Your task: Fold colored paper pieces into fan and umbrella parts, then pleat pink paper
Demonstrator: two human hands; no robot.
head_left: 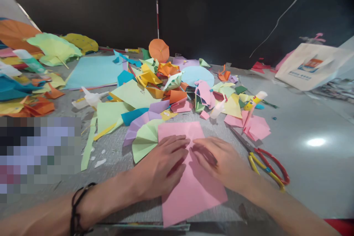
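Observation:
A sheet of pink paper (pixel 184 204) lies in front of me, slightly turned on the table. My left hand (pixel 167 164) rests on its left side with the fingers stretched out and a little apart. Over its right side is my right hand (pixel 217 160), fingers loosely bent and apart, the tips at the paper's upper middle. The two sets of fingertips almost meet there and partly hide the sheet. A pleated light green paper fan (pixel 145 140) lies beside my left hand, overlapping a pleated purple paper piece (pixel 138 127).
Red-and-yellow-handled scissors (pixel 268 169) lie right of my right hand. Beyond the sheet are heaped paper scraps (pixel 149 75), a glue bottle (pixel 92 97) and a glue stick (pixel 256 99). A white bag (pixel 309 66) stands far right; a dark wall (pixel 221 14) closes off the back.

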